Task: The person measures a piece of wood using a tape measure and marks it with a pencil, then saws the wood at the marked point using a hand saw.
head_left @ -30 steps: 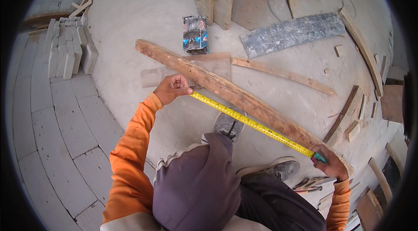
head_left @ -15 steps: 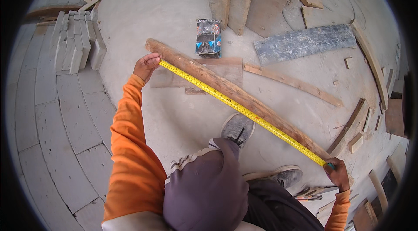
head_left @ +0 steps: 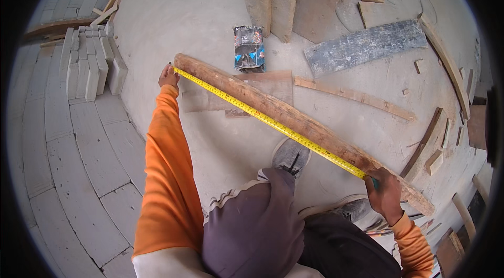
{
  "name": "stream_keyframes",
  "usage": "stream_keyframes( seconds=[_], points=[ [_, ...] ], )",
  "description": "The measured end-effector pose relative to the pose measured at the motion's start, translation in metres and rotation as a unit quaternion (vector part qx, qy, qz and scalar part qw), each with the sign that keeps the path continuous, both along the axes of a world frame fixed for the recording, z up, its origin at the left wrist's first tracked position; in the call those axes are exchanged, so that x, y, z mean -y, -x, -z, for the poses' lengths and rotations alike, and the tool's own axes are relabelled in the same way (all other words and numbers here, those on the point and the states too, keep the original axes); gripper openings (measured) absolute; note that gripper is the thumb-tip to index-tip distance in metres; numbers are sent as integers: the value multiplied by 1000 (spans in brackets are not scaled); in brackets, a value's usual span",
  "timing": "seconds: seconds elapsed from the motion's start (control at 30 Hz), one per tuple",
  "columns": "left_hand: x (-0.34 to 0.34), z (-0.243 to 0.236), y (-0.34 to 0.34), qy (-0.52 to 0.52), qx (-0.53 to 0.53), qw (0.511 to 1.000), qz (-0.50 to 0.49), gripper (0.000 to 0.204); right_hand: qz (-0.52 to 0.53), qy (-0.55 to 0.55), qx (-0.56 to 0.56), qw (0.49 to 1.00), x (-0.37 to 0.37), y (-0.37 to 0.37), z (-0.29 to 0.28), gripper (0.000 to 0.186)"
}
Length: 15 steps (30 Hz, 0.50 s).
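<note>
Head view, left hand (head_left: 168,76) at ten o'clock holding the end of a yellow tape (head_left: 268,121), right hand (head_left: 386,194) at four o'clock gripping its green case (head_left: 375,183), stretched along a wooden beam (head_left: 291,117)

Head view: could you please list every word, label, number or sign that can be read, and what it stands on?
Black-and-blue package: lettering and figures, not copied out here; smallest print unreadable.
Yellow tape blade: printed scale, its numbers too small to read.
No other text can be made out.
</note>
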<state>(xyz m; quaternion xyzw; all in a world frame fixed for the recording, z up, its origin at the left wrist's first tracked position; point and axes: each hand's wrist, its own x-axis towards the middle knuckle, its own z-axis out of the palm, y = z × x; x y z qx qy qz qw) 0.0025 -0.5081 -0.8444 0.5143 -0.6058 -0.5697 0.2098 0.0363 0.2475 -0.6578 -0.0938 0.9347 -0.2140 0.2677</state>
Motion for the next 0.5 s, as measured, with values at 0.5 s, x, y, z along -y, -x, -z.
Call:
stream_keyframes(
  seconds=[0.5],
  points=[
    [87, 11, 35, 165, 231, 954, 96, 43, -43, -33, 15, 998, 37, 18, -8, 26]
  ],
)
